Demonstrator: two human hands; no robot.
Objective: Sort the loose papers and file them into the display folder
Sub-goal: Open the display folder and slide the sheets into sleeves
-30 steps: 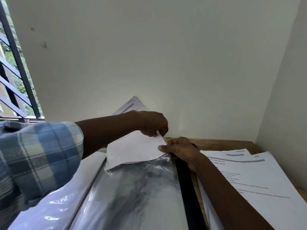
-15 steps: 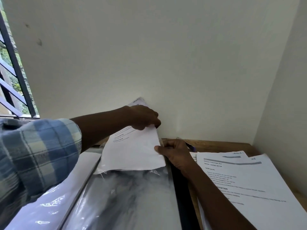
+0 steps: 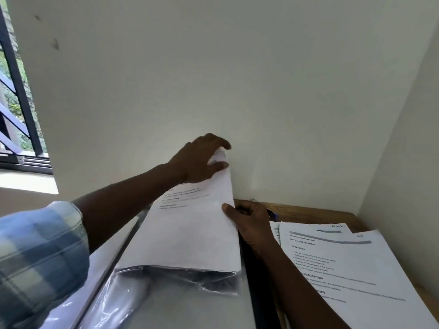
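Now gripping the sheet (image 3: 190,233) up top with the left hand (image 3: 199,160), pinching its side (thumb on top) with the right hand (image 3: 251,222).

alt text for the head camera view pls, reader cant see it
A person holds a printed sheet at the mouth of a clear folder sleeve, the left hand gripping its top edge and the right hand pinching its right edge. A stack of printed papers lies on the wooden table to the right.
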